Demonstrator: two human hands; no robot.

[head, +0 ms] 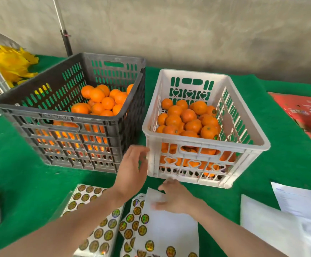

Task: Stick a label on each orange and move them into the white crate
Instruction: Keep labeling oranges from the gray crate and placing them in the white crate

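Oranges (pixel 188 119) fill the white slatted plastic crate (pixel 206 144), right, and the black plastic crate (pixel 58 115), left, on the green worktop (pixel 290 136). The left hand (pixel 132 169) hovers beside the white crate, fingers loosely apart. The right hand (pixel 177 199) rests on a white sheet of round gold labels (pixel 169 229), fingers blurred, grip unclear.

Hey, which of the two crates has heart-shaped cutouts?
The white crate, on the right; the black crate beside it has only plain oblong slots.

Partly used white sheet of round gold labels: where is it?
The sheet lies bottom centre in head view, under the right hand, in front of the white plastic crate, right of the fuller label sheet.
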